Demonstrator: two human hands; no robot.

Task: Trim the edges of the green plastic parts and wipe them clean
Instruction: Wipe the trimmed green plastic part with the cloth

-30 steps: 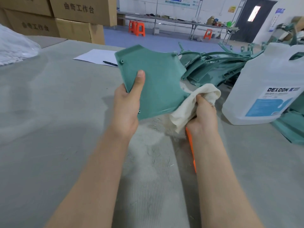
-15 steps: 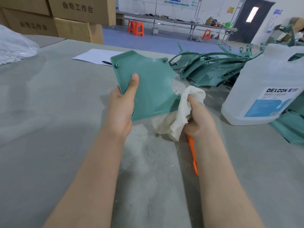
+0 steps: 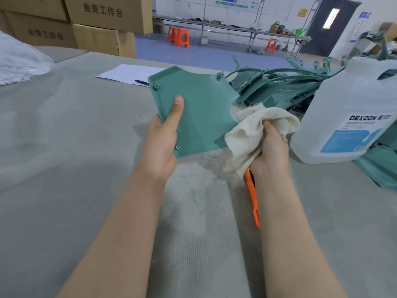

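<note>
While my left hand [image 3: 160,145] pinches the green part [image 3: 202,112] by its left edge above the table [image 3: 64,147], thumb on its face, my right hand [image 3: 271,147] clutches a white cloth [image 3: 247,134] touching the part's right edge

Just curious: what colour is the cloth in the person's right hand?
The cloth is cream-white, seen best in the head view.

I'm watching the green plastic part [image 3: 199,112] tilting up at frame centre, flat, rimmed, with screw bosses at its corners, left hand [image 3: 161,145] gripping its left edge | cream cloth [image 3: 247,136] bunching in right hand [image 3: 270,149], touching the part's lower right edge | orange trimming tool [image 3: 254,205] poking out below that hand | green parts pile [image 3: 279,87] lying upper right
</note>
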